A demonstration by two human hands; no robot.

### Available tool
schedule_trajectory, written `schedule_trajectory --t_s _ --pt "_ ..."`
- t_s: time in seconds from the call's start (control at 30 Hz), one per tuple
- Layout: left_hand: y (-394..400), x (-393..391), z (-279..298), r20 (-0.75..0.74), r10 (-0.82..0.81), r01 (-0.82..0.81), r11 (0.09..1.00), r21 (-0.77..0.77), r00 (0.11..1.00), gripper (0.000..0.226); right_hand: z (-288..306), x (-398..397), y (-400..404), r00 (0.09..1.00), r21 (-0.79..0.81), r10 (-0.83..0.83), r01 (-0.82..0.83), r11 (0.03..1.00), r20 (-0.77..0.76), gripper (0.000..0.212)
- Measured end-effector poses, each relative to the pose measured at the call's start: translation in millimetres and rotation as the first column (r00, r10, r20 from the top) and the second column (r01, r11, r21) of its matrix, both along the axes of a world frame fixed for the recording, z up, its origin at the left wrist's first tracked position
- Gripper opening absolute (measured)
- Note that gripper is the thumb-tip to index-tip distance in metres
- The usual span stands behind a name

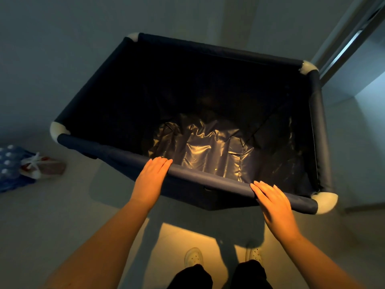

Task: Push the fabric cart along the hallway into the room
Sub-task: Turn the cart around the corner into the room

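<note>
The fabric cart is a dark navy bin with padded rails and white corner caps, and it fills the middle of the view. It holds nothing; shiny dark lining shows at the bottom. My left hand lies on the near rail left of centre, its fingers curled over the top. My right hand rests on the same rail nearer the right corner, with the fingers laid flat along it.
A blue dotted bag with a white and red package lies on the floor at the left. A door frame and a brighter opening stand at the upper right, close to the cart's far right corner. My shoes are on pale tiles.
</note>
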State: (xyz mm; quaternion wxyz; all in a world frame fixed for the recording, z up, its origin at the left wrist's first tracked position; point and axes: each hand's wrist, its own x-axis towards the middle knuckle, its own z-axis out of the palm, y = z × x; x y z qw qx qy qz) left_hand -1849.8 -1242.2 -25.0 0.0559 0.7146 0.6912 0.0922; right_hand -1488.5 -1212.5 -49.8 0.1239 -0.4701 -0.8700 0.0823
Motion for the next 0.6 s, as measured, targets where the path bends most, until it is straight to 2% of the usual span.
schedule_trajectory --t_s 0.3,0.43,0.6 --pt "-31 46 -8 0.013 0.033 -0.033 0.998 0.058 0.999 0.059 -5 54 12 0.991 0.005 0.132 -0.132 0.991 -0.04 0.069" --pt "-42 71 -10 0.006 0.077 -0.077 0.997 0.029 0.997 0.067 -3 78 19 0.985 -0.017 0.163 -0.164 0.986 -0.053 0.062" --pt "-54 111 -9 0.03 0.15 -0.149 0.989 -0.012 0.988 0.076 -5 111 27 0.972 -0.003 0.224 -0.225 0.974 -0.069 0.063"
